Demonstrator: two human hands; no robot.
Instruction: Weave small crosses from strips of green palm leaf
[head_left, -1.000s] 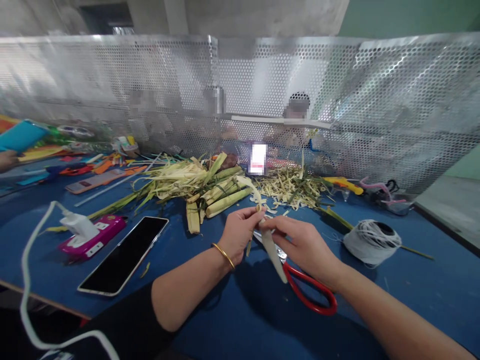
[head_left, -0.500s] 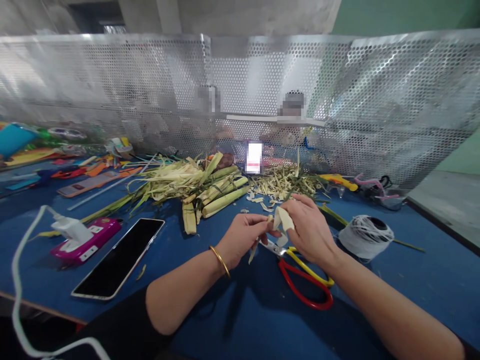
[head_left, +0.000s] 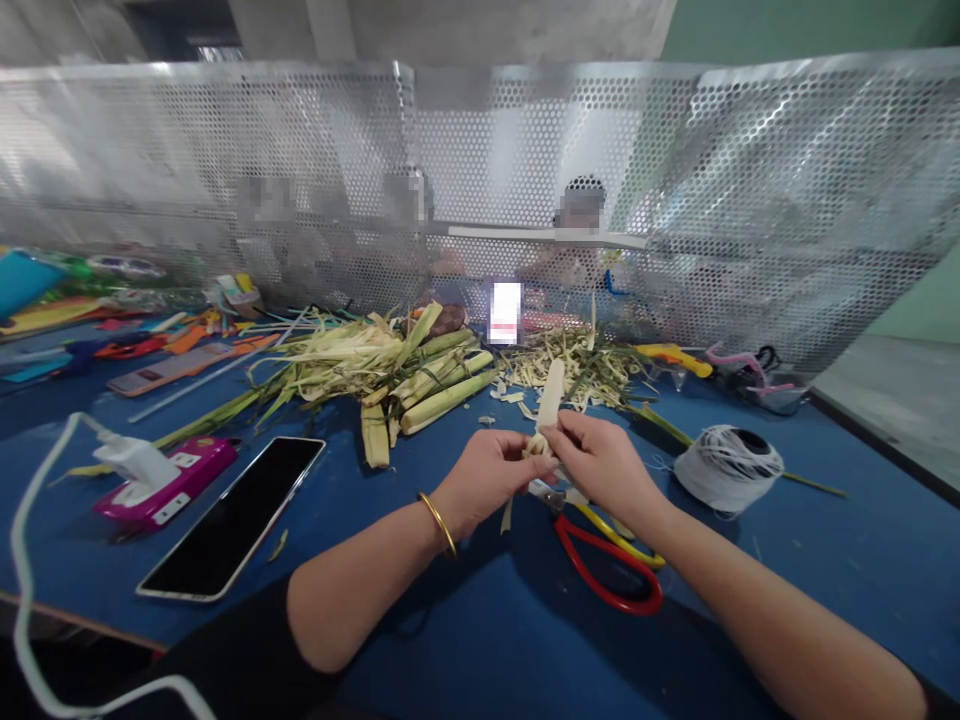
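Note:
A pale strip of plant leaf (head_left: 551,392) stands upright between my two hands, its lower end folded among the fingers. My left hand (head_left: 491,475) is closed in a pinch on the strip's bottom part, and a thin tail hangs below it. With fingertips pressed to the strip's side, my right hand (head_left: 604,460) touches the left fingers. Under the right wrist lie scissors (head_left: 611,570) with one red and one yellow handle, their blades partly hidden by the hands. To the right stands a spool of white string (head_left: 727,475).
Green stalks and husks (head_left: 375,370) are heaped behind my left hand, with leaf scraps (head_left: 577,362) beside them. A black-screened phone (head_left: 236,520) and a pink power strip (head_left: 169,485) lie left. A perforated metal screen (head_left: 480,150) borders the table's back; people show blurred beyond it.
My right hand has moved down and closer to my left hand. The leaf strip, bent over between the fingers before, now points straight up. The left hand has barely moved.

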